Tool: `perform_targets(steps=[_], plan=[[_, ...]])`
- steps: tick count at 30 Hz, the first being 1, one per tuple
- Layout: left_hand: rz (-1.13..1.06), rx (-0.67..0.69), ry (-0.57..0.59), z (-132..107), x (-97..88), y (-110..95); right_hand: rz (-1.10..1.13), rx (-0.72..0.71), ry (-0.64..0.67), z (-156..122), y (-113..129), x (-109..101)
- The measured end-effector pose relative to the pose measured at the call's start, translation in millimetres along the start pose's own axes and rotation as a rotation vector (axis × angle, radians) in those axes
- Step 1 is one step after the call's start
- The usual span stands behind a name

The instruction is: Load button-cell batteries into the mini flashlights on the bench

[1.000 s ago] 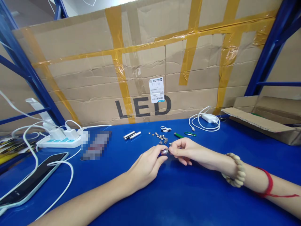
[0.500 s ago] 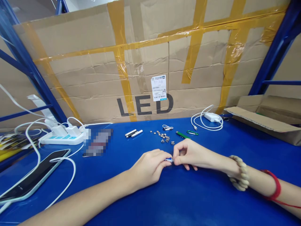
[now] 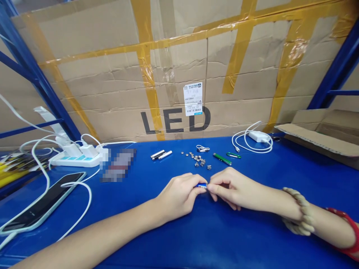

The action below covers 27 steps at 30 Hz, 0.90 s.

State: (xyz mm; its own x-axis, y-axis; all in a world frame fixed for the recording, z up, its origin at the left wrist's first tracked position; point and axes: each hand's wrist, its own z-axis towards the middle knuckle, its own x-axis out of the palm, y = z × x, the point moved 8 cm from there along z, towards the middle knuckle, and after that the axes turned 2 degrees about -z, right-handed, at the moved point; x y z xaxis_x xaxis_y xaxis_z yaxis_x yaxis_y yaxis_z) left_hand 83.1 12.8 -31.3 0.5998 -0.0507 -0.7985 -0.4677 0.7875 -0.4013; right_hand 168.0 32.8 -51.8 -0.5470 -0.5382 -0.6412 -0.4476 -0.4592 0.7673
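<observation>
My left hand (image 3: 181, 194) is closed, with thumb and fingers pinching a small blue cylinder (image 3: 201, 185) that bears pale print. Most of its length is hidden inside that hand. At the cylinder's right end, the thumb and forefinger of my right hand (image 3: 231, 188) are pressed together on its tip. Just beyond the hands lie several small silvery round pieces (image 3: 198, 158) and a green pen-like tube (image 3: 222, 159). A green carabiner (image 3: 233, 155) lies beside the tube. Farther left are silver and black tubes (image 3: 161, 155), and a looped white cord (image 3: 202, 148) sits at the back.
On the left, a phone (image 3: 45, 201) lies under white cables beside a power strip (image 3: 75, 160). A pixelated flat item (image 3: 119, 166) is near it. A white adapter with cable (image 3: 256, 136) and an open cardboard box (image 3: 316, 140) stand back right. Taped cardboard (image 3: 112, 93) walls the rear.
The view has shifted slightly. My right hand has turned, its fingers lying straighter at the cylinder's end, and the green tube behind it now shows whole. My left hand keeps its hold.
</observation>
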Motion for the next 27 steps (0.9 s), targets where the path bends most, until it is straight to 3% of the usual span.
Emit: perform_targets(steps=[2,4,9,12,18,24,27], plan=[[-0.011,-0.01,-0.027,-0.2,-1.7,0.7,0.169,0.135,0.019,0.0,-9.9,5.7],[-0.013,-0.003,-0.06,-0.3,-4.0,-0.4,0.313,0.18,0.048,0.6,-12.4,10.8],[0.009,0.014,-0.134,-0.1,-10.5,-3.1,0.593,0.175,0.029,1.9,-8.9,10.1],[0.006,0.01,-0.159,0.5,-12.9,-3.1,0.617,0.154,0.028,2.4,-5.3,9.1],[-0.081,-0.101,-0.147,3.1,-12.5,3.9,0.406,0.137,-0.062,4.5,-6.6,1.1],[-0.168,-0.23,-0.198,4.1,-15.6,16.6,-0.063,0.015,-0.348,0.7,-0.4,-25.5],[-0.172,-0.266,-0.184,4.2,-13.3,20.8,-0.331,-0.123,-0.552,-7.1,11.2,-40.2]])
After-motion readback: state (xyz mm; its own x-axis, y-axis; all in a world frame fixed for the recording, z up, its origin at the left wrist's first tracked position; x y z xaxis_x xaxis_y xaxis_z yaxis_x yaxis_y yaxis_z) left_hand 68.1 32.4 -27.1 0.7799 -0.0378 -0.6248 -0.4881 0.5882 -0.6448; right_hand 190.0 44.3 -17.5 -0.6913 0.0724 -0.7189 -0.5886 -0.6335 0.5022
